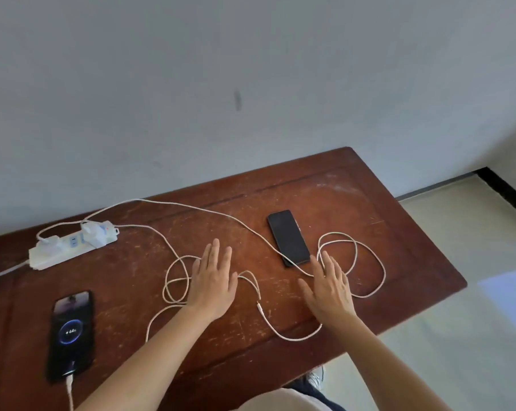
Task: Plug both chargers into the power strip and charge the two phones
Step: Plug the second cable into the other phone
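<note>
While both palms lie flat, the scene reads:
Left hand (211, 284): spread, grasping nothing, over a cable loop (173, 280) at frame centre.
Right hand (329, 287): spread, empty, just below the dark phone (288, 238).
Power strip (72, 246): upper left, two chargers (94, 232) plugged in.
Lit phone (71, 335): lower left, cable attached, charging ring showing.
Loose plug (260, 307): between the hands on the table (399, 232).

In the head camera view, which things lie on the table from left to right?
White power strip with two white chargers plugged in → lit black phone on a cable → left hand → dark black phone → right hand → looped white cable.
</note>
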`<action>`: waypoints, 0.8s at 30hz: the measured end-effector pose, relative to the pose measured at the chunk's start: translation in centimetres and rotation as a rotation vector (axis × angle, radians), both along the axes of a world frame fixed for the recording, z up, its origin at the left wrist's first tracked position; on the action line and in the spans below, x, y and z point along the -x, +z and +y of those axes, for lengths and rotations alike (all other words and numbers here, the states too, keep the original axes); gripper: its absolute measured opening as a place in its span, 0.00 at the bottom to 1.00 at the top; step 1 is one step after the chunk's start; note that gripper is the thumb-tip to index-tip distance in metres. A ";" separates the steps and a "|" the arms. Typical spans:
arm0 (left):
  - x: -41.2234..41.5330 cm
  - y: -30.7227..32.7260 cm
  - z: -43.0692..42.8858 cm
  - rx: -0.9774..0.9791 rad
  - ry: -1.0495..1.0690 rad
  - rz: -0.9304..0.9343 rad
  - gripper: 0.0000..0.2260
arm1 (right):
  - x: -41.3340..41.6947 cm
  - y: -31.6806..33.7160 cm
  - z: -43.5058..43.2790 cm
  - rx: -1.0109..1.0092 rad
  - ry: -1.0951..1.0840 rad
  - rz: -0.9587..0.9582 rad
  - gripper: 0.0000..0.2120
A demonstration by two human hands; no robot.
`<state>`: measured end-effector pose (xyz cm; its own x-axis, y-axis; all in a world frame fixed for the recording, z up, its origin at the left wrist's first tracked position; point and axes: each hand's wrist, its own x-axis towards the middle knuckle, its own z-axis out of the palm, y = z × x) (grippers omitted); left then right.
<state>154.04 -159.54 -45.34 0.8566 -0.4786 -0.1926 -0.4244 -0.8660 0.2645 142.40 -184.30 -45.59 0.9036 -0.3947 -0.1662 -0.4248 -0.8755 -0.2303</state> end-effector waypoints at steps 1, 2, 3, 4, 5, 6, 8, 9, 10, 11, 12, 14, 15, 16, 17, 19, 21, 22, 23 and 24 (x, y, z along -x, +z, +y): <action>0.9 0.0 -1.1 0.001 0.008 0.016 0.28 | 0.5 -0.1 -1.3 -0.025 0.003 0.011 0.31; 1.9 -0.1 -2.2 0.000 0.015 0.030 0.28 | 0.9 -0.2 -2.4 -0.051 0.016 0.010 0.30; 2.9 -0.3 -3.3 -0.014 0.015 0.044 0.28 | 1.4 -0.3 -3.5 -0.067 0.046 0.006 0.29; 3.9 -0.7 -4.3 -0.045 0.006 0.062 0.27 | 1.8 -0.4 -4.4 -0.072 0.092 0.004 0.27; 4.8 -1.2 -5.3 -0.091 -0.012 0.081 0.27 | 2.3 -0.6 -5.1 -0.074 0.145 -0.002 0.24; 5.7 -1.7 -6.1 -0.145 -0.034 0.103 0.26 | 2.6 -0.9 -5.6 -0.080 0.197 -0.012 0.22; 7.0 -2.6 -7.3 -0.239 -0.044 0.158 0.27 | 3.2 -1.4 -5.8 -0.108 0.297 -0.043 0.18; 7.3 -2.9 -7.7 -0.272 -0.031 0.185 0.27 | 3.3 -1.6 -5.6 -0.134 0.348 -0.062 0.17; 7.5 -3.1 -8.0 -0.291 -0.013 0.206 0.28 | 3.4 -1.7 -5.2 -0.167 0.402 -0.072 0.18; 7.6 -3.2 -8.1 -0.301 0.003 0.221 0.28 | 3.4 -1.8 -4.8 -0.202 0.460 -0.063 0.19; 7.6 -3.2 -8.2 -0.306 0.017 0.233 0.28 | 3.3 -1.9 -4.3 -0.227 0.521 -0.042 0.20; 7.6 -2.9 -8.0 -0.314 0.039 0.267 0.28 | 3.1 -2.0 -3.1 -0.242 0.641 0.014 0.25; 7.5 -2.7 -7.8 -0.317 0.056 0.284 0.28 | 3.1 -2.0 -2.5 -0.236 0.697 0.048 0.28; 7.4 -2.6 -7.6 -0.320 0.074 0.298 0.28 | 2.9 -2.0 -2.0 -0.225 0.748 0.088 0.30; 7.3 -2.4 -7.3 -0.323 0.093 0.308 0.28 | 2.9 -2.1 -1.6 -0.212 0.792 0.124 0.31; 7.0 -2.2 -6.6 -0.329 0.118 0.326 0.28 | 2.7 -2.3 -1.3 -0.218 0.833 0.170 0.25; 6.6 -2.1 -6.0 -0.342 0.123 0.328 0.27 | 2.5 -2.4 -1.8 -0.263 0.789 0.182 0.18; 6.4 -2.1 -5.8 -0.350 0.121 0.311 0.26 | 2.4 -2.4 -2.4 -0.273 0.751 0.180 0.16; 6.1 -2.0 -5.8 -0.352 0.119 0.286 0.25 | 2.3 -2.3 -3.0 -0.273 0.707 0.173 0.16; 5.8 -2.0 -6.0 -0.338 0.128 0.257 0.24 | 2.3 -2.1 -3.8 -0.265 0.665 0.166 0.16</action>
